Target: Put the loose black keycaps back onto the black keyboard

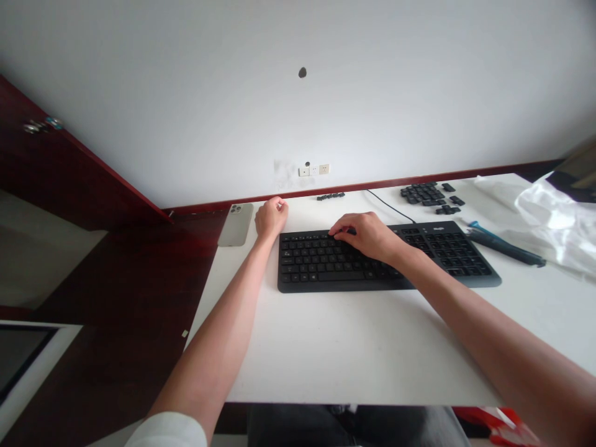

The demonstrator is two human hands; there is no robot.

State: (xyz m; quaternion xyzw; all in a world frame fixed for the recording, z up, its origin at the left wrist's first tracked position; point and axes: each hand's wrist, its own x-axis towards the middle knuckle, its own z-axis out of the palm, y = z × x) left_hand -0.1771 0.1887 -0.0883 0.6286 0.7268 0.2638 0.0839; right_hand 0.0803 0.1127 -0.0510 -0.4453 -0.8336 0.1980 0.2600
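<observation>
A black keyboard lies flat on the white table. Its left part carries keycaps, while the number pad at the right looks bare of them. My right hand rests over the keyboard's upper rows, thumb and fingers closed near the top row; whatever is between the fingertips is too small to make out. Beyond the keyboard's left corner, my left hand is curled on the table, and its contents are hidden. A short row of loose keycaps sits right of it, near the wall.
Loose keycaps are piled at the back right, near the keyboard cable. A long dark tool with a blue end lies beside a crumpled white plastic bag. A phone lies at the table's left edge.
</observation>
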